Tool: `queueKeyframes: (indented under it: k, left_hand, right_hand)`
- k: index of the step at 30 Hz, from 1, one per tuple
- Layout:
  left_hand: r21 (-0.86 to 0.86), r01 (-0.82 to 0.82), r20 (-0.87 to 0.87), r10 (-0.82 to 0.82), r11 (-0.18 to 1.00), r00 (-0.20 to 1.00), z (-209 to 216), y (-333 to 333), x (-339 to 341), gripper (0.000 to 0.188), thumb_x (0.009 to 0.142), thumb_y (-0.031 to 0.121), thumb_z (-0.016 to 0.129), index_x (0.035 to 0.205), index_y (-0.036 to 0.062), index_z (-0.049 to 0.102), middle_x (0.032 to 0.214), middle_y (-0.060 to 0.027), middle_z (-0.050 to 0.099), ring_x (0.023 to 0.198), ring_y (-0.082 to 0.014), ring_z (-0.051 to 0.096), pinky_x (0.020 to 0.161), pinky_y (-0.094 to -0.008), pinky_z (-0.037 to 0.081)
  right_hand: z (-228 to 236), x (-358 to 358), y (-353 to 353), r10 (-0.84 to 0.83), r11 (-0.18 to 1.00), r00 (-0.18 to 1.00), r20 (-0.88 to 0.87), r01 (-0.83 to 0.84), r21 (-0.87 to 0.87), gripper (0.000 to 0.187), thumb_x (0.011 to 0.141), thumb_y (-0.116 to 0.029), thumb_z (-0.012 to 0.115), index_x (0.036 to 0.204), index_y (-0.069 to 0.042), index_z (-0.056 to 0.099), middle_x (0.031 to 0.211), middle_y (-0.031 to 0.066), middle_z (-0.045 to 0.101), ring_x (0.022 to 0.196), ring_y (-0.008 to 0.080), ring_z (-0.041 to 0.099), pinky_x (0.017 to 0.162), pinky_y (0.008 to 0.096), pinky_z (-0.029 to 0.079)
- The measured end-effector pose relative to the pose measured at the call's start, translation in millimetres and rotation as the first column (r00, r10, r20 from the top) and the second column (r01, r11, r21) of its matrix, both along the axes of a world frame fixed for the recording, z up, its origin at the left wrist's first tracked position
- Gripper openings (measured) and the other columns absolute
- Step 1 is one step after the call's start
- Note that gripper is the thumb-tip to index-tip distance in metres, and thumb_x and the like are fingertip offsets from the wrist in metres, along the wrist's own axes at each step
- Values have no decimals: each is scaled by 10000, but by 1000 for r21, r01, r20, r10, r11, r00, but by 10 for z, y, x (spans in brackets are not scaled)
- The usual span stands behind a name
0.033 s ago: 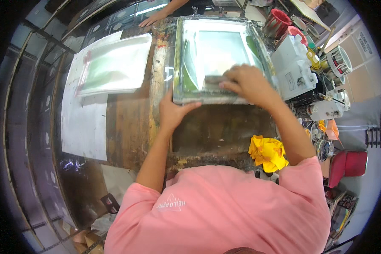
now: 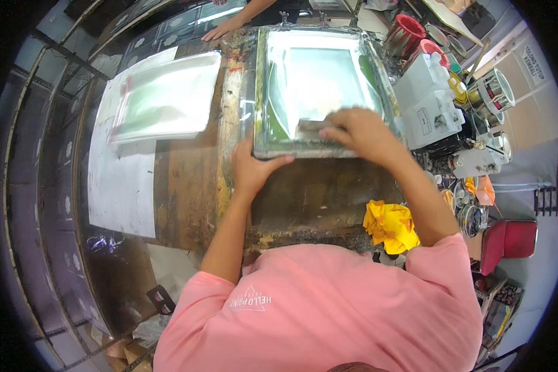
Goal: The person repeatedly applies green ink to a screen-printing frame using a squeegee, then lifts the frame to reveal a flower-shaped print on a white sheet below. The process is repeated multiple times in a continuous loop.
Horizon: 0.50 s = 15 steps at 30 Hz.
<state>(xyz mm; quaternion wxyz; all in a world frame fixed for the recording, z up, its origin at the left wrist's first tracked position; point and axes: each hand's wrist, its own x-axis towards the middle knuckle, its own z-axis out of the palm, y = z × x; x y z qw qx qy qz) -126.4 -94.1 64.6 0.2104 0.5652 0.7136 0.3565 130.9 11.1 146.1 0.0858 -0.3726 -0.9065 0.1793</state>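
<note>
A silkscreen frame [image 2: 328, 150] with a pale, shiny mesh and green margins lies flat at the far middle of the worktable. My right hand [image 2: 361, 131] is closed round a squeegee [image 2: 311, 128], a short bar resting on the near part of the mesh. The hand is slightly blurred, and its palm hides the squeegee's right end. At the frame's near left corner, my left hand [image 2: 254, 168] grips the rim, with its thumb along the front edge and its fingers up the left side, partly hidden.
Left of the frame, a stack of glossy clear sheets [image 2: 167, 96] lies on white paper [image 2: 121, 192]. Crumpled yellow cloth or paper [image 2: 390, 226] sits at the near right. White jugs [image 2: 421, 93] and paint tins [image 2: 493, 93] crowd the right side. Another person's hand [image 2: 226, 28] rests at the far edge.
My right hand and the squeegee are slightly nearer to me. The whole picture has shifted a little, and my left hand keeps its place on the frame's corner.
</note>
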Motion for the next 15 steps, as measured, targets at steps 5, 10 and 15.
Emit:
queueKeyframes:
  k: [5,10,15]
  left_hand:
    - [-2,-68,-376,63,998,925,-597,38,-82,1093,511,690,956,1408,132,673,1202,-108,567,1226,-314,492,1086,-500,310]
    - [28,-59,-349,65,998,935,-694,264,-134,1128,501,684,960,1439,134,659,1154,-90,546,1180,-305,493,1078,-496,306]
    - [25,-45,-323,51,999,945,-737,415,-186,1141,495,670,964,1452,133,653,1137,-82,536,1132,-289,509,1042,-495,321]
  right_hand:
    - [-626,-59,-189,-108,992,994,-6,108,69,409,948,-438,726,1163,-93,763,1061,126,738,983,347,683,814,465,552]
    - [-888,-107,30,-91,983,996,-18,93,159,385,896,-364,787,1193,-119,762,1085,78,717,956,302,665,784,429,573]
    - [-1241,-330,1276,-69,916,992,-102,103,387,393,927,-443,739,1174,-139,768,1080,81,720,939,306,670,776,438,579]
